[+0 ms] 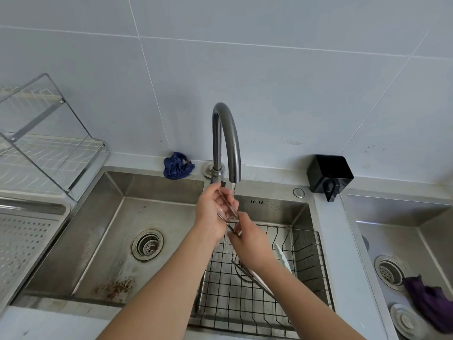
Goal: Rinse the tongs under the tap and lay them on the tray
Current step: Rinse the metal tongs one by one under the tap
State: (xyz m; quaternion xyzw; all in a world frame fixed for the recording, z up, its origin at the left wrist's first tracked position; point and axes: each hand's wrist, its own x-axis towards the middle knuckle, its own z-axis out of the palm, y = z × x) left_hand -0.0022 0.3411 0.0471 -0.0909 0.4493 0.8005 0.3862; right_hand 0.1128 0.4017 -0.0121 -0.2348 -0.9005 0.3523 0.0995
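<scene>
Two-handed grip: tongs (230,208) are held under the tap (225,143) by left hand (212,213) and right hand (252,241). Wet metal could be dropped into sink (105,246) if grip is slackened.

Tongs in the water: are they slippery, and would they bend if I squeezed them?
Probably slippery: the tongs look like shiny metal and water from the tap runs over them, which may be why both the left hand and right hand grip them. They likely feel stiff but springy, since thin metal arms usually flex a little.
</scene>
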